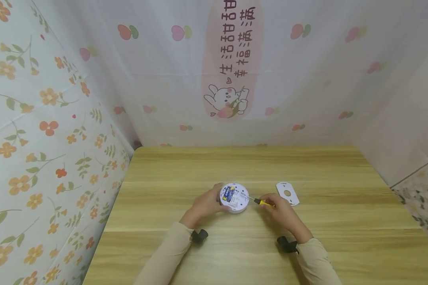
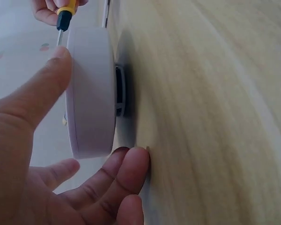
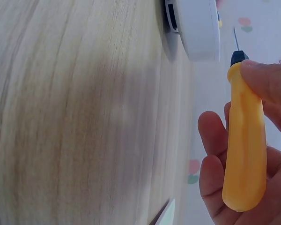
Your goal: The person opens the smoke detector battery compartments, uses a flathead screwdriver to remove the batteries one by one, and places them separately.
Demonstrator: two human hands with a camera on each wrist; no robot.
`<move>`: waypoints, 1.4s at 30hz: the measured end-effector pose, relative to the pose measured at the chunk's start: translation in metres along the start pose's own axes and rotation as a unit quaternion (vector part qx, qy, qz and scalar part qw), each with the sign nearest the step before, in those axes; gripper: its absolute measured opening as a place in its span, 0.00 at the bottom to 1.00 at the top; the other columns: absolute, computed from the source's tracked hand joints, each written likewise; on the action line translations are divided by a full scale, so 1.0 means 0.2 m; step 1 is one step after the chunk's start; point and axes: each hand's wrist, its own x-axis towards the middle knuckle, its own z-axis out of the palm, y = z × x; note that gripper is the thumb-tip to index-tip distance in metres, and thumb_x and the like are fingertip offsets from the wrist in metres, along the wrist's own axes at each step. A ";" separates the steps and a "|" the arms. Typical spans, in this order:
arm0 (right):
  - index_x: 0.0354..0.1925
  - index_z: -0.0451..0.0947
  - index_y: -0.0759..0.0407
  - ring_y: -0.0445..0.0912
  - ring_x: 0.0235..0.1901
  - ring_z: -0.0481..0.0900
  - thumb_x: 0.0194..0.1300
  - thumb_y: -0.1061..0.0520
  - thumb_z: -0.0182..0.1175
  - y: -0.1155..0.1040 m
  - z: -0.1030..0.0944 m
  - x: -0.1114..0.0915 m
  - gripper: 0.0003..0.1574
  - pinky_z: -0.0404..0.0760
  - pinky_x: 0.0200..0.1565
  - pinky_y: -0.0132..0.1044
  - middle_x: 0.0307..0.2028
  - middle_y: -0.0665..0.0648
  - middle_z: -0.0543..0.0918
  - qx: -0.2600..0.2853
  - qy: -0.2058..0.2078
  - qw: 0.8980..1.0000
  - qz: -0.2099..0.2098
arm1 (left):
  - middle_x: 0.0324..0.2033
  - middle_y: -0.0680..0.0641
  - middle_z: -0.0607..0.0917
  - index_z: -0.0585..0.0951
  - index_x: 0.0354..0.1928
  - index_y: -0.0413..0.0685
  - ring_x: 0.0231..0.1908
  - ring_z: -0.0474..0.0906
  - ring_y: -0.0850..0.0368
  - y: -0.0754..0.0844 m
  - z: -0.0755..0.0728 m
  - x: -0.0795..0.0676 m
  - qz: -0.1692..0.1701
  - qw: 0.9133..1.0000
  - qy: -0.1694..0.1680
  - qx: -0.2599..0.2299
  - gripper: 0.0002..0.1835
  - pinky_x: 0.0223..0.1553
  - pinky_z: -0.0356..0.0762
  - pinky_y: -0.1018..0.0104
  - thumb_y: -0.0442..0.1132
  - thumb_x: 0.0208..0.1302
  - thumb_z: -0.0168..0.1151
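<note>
A round white smoke detector shows its back, with a blue-and-yellow battery in a compartment. My left hand holds it at its left side. In the left wrist view, the thumb lies on the rim of the detector, and the other fingers curve near its lower edge. My right hand grips a screwdriver by its yellow handle. The metal shaft points left over the detector's back; whether its tip touches cannot be told.
A white mounting plate with a round centre hole lies on the wooden table, just beyond my right hand. Black wrist cameras sit on both wrists. Printed curtains hang behind the table and on its left.
</note>
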 end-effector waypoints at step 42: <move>0.41 0.83 0.59 0.45 0.38 0.78 0.57 0.65 0.66 -0.03 0.02 0.00 0.11 0.78 0.41 0.37 0.36 0.52 0.83 0.001 -0.028 0.999 -0.028 | 0.37 0.50 0.83 0.66 0.68 0.54 0.35 0.79 0.56 -0.03 -0.02 -0.02 0.018 1.000 0.011 -0.019 0.41 0.36 0.75 0.61 0.56 0.53 0.70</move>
